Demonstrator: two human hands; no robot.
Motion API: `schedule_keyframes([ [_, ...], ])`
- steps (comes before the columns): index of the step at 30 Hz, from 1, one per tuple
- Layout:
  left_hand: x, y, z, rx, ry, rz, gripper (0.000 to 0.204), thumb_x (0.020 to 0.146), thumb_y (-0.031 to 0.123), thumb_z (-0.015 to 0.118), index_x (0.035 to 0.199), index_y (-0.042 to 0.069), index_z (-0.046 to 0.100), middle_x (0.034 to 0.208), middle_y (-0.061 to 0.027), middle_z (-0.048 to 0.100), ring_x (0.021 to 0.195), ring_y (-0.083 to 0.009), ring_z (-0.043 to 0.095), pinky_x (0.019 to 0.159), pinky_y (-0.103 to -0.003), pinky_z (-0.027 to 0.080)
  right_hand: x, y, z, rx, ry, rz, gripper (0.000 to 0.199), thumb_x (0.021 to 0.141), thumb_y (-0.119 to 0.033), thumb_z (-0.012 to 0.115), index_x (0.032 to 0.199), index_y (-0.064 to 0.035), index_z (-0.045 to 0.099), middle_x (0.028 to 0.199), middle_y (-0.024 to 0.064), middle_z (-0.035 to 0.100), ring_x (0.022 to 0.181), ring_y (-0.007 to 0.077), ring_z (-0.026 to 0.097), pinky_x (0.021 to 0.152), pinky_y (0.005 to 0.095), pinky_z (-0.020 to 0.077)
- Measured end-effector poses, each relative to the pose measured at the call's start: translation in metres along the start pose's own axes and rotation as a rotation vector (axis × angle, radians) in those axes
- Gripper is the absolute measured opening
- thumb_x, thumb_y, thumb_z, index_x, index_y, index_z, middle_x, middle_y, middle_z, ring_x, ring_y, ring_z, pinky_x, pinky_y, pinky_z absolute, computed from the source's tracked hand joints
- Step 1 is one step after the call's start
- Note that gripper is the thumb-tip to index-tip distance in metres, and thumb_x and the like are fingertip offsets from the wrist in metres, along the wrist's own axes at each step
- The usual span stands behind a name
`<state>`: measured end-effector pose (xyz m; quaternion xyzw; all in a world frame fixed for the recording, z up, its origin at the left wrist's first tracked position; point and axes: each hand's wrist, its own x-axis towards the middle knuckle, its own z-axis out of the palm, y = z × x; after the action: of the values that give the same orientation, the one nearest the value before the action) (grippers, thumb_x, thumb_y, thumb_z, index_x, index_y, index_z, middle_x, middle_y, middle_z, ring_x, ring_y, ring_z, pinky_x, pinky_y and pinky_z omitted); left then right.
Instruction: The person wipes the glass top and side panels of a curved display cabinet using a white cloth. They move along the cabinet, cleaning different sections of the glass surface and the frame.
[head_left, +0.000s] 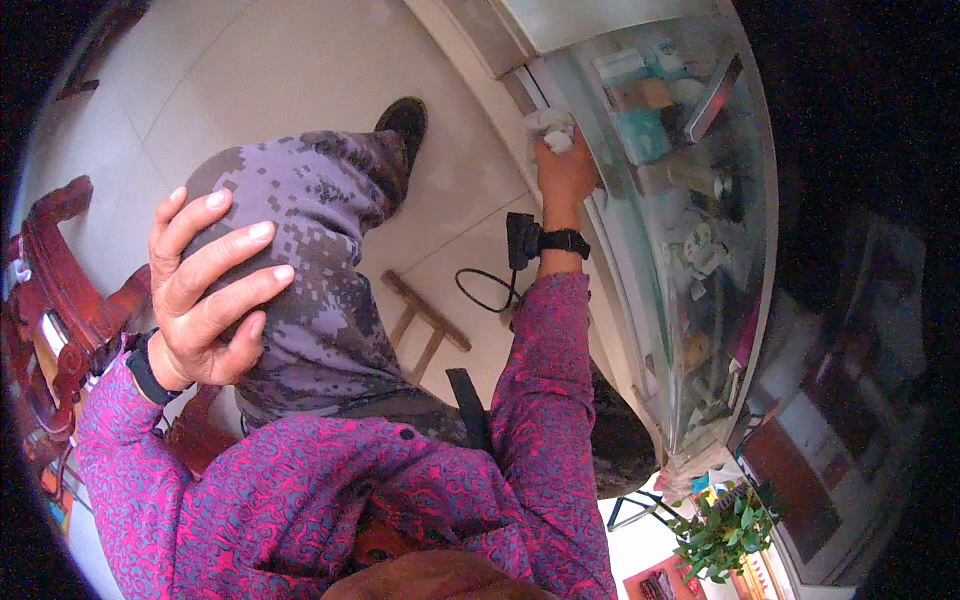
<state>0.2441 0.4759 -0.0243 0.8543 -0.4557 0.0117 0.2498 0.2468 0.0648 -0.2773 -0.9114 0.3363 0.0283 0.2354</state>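
My right hand (567, 172) is closed around a crumpled white cloth or tissue (550, 128); which of the two I cannot tell. It rests against the near side edge of a glass display case (655, 240), arm stretched forward. Over my bent leg in camouflage trousers (310, 200), my left hand (215, 290) holds nothing, its fingers spread and slightly curled. Whether that hand touches the trousers is unclear. A black strap with a small box (522, 240) and a looped cable sits on my right wrist, and a black band (152, 372) circles the left one.
Behind the glass lie small packages and a flat, phone-like item (713, 98). A carved reddish wooden chair (70, 290) stands at my left. On the tiled floor (290, 70) there is a small wooden stool (425, 310). A leafy plant (725, 535) appears at lower right.
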Motion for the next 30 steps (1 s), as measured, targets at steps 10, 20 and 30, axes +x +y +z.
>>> schedule_keyframes([
  [10, 0.003, 0.000, -0.001, 0.020, 0.002, 0.002, 0.034, 0.081, 0.022, 0.063, 0.111, 0.012, 0.077, 0.130, -0.0132, 0.067, 0.133, -0.0434, 0.052, 0.118, -0.060, 0.028, 0.065, -0.008, 0.020, 0.014, -0.077, -0.311, 0.064, 0.078, -0.050, 0.078, 0.123, -0.0064, 0.068, 0.123, 0.0180, 0.070, 0.111, 0.0412, 0.066, 0.094, 0.0472, 0.0517],
  [20, 0.005, 0.000, 0.005, 0.052, 0.077, -0.019, 0.034, 0.080, 0.019, 0.063, 0.110, 0.011, 0.077, 0.131, -0.0127, 0.068, 0.133, -0.0412, 0.053, 0.118, -0.057, 0.029, -0.034, 0.062, 0.022, -0.192, 0.246, -0.196, 0.074, 0.074, -0.036, 0.084, 0.138, -0.0084, 0.060, 0.125, 0.0225, 0.065, 0.117, 0.0422, 0.063, 0.098, 0.0495, 0.0514],
  [30, 0.000, -0.002, 0.013, 0.036, 0.167, -0.029, 0.031, 0.082, 0.014, 0.063, 0.111, 0.011, 0.076, 0.132, -0.0095, 0.067, 0.135, -0.0347, 0.052, 0.118, -0.054, 0.031, -0.130, 0.114, 0.023, -0.014, -0.370, 0.058, 0.066, 0.077, -0.047, 0.079, 0.130, -0.0097, 0.067, 0.118, 0.0216, 0.070, 0.109, 0.0360, 0.069, 0.093, 0.0488, 0.0545],
])
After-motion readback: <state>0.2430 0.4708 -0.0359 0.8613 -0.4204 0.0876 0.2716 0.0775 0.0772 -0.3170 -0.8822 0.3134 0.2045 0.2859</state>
